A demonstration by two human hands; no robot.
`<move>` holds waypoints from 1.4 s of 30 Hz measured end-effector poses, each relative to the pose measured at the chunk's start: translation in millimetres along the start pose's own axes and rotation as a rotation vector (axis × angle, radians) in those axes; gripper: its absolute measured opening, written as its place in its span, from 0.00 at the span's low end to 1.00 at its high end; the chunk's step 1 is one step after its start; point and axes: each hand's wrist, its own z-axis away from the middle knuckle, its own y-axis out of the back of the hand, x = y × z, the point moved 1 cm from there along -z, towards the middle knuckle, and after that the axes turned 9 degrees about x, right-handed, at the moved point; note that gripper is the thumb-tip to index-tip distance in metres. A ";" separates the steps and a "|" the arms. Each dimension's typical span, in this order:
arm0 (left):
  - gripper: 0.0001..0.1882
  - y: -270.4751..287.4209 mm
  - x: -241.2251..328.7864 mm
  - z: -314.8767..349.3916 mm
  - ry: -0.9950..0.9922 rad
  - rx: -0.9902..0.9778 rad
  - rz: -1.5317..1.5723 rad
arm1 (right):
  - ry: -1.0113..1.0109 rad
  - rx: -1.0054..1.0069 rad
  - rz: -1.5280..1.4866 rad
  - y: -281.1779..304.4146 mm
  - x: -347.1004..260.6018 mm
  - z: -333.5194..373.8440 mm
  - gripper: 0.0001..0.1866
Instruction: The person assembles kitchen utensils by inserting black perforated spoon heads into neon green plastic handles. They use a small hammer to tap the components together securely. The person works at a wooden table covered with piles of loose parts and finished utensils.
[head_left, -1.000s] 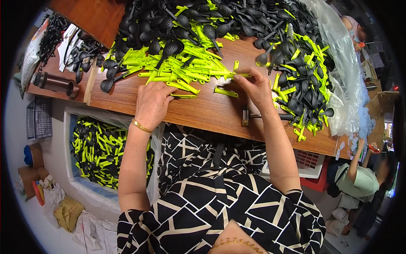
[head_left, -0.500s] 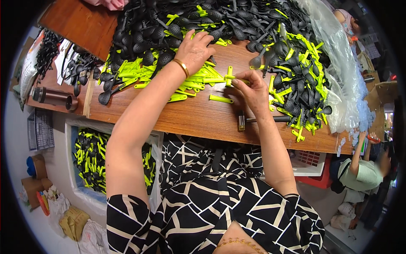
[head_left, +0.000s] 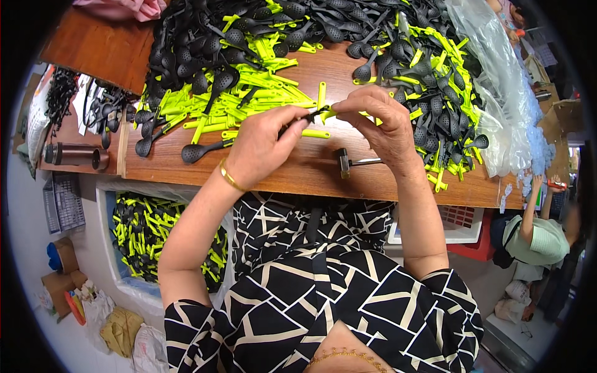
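Observation:
My left hand (head_left: 268, 146) is closed round the shaft of a black plastic spoon (head_left: 198, 152). The spoon's bowl sticks out to the left over the table, and the bare tip of its shaft points right. Just beyond that tip, my right hand (head_left: 382, 124) pinches a lime-green handle (head_left: 328, 114), mostly hidden by the fingers. Tip and handle meet or nearly meet; I cannot tell whether they are joined. A loose green handle (head_left: 321, 93) lies just behind the hands, and another (head_left: 317, 133) lies below them.
A small hammer (head_left: 343, 163) lies near the front edge. Loose green handles (head_left: 261, 90) and black spoons (head_left: 186, 53) are heaped at the back left. Green-handled utensils (head_left: 435, 118) pile up at right beside clear plastic sheeting (head_left: 491, 99). A filled bin (head_left: 115, 248) stands below left.
My left hand has come back from the pile toward me, now with a black spoon in it. Both hands have met in front of me. The view has shifted slightly.

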 end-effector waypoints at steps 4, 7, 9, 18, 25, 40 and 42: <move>0.12 -5.1 9.9 28.7 0.032 0.030 0.042 | -0.006 -0.139 -0.012 -0.7 -12.1 2.4 0.13; 0.11 -7.2 9.9 38.2 -0.015 0.070 0.025 | -0.015 -0.210 0.001 -0.8 -17.7 2.6 0.13; 0.11 -6.6 11.1 42.5 0.016 0.078 0.035 | -0.027 -0.256 0.004 0.7 -21.3 3.5 0.12; 0.11 -3.7 17.0 53.4 0.048 0.079 0.038 | -0.081 -0.295 0.025 -2.5 -30.0 7.1 0.11; 0.11 -10.3 11.1 62.3 -0.152 0.171 -0.183 | -0.104 -0.284 0.097 -15.5 -36.9 13.9 0.12; 0.09 -7.8 -0.5 99.3 -0.150 0.141 -0.446 | 0.045 -0.448 0.105 -59.9 -23.7 47.5 0.06; 0.09 -7.2 -2.6 107.3 -0.134 0.150 -0.428 | 0.085 -0.445 0.097 -65.7 -22.7 56.0 0.07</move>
